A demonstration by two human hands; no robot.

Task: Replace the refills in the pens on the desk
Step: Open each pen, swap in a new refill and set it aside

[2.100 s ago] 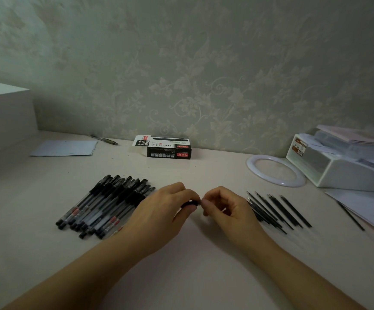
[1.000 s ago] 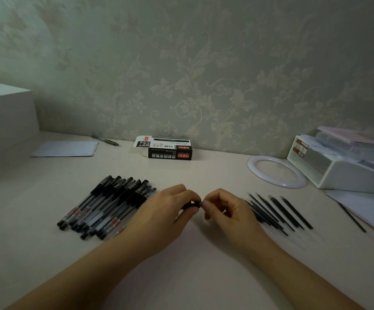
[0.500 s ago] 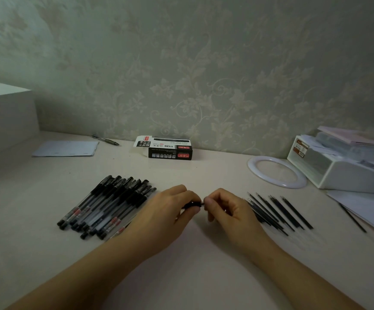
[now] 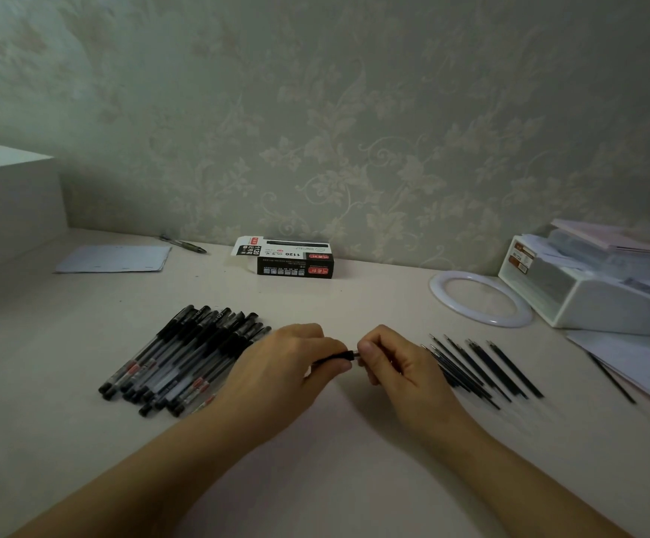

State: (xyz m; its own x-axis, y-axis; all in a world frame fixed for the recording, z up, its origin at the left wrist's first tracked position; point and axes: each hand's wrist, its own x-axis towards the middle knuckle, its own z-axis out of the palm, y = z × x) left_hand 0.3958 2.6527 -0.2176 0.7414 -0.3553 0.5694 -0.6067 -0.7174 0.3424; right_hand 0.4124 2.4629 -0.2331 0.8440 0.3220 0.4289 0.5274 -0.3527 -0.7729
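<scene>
While both hands meet in the middle of the pale desk, a thin black plastic pen sits between them. The left hand wraps its curled fingers round the pen's body. The right hand pinches the pen's end at 3 o'clock with thumb and finger. Only a short dark bit of the pen shows; the rest is hidden by fingers.

The pen looks light and stiff, but smooth, so it may slip. A good place to grip is likely the body with one hand and the tip part with the other, then twist.

At 9 o'clock lies a pile of black capped pens with clear barrels. At 3 o'clock lies a row of thin dark refills. At 12 o'clock, near the wall, rests a black and white cardboard box.
</scene>
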